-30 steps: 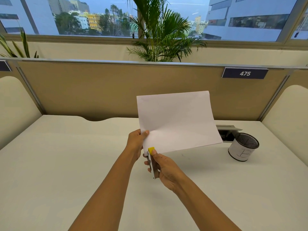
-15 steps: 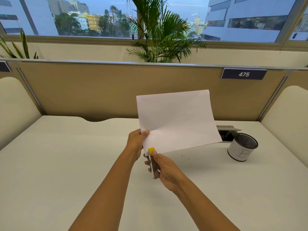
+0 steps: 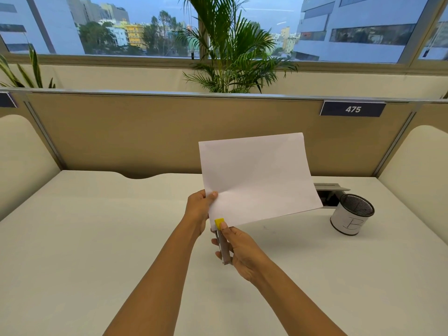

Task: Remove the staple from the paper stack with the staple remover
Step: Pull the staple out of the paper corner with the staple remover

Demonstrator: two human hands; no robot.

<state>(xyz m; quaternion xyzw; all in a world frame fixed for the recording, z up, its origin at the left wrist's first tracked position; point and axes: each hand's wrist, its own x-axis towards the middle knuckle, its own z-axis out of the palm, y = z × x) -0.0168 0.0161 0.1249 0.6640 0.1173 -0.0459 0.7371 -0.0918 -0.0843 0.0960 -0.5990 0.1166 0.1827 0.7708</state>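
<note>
A white paper stack (image 3: 257, 175) is held up above the desk, tilted, its near left corner lowest. My left hand (image 3: 199, 209) pinches that corner's left edge, thumb on the front sheet. My right hand (image 3: 238, 251) grips a slim grey staple remover (image 3: 224, 248) with a yellow tip (image 3: 219, 223). The yellow tip rests against the paper's bottom left corner, just below my left thumb. The staple itself is hidden under the tip.
A white desk (image 3: 97, 251) spreads below the hands. A white mesh pen cup (image 3: 351, 214) stands at the right, next to an open cable hatch (image 3: 329, 194). A beige partition (image 3: 145, 132) with a "475" plate (image 3: 352, 109) closes the back.
Almost nothing has moved. Both hands keep the same grip, and the paper and the remover's tip stay at the same corner.
</note>
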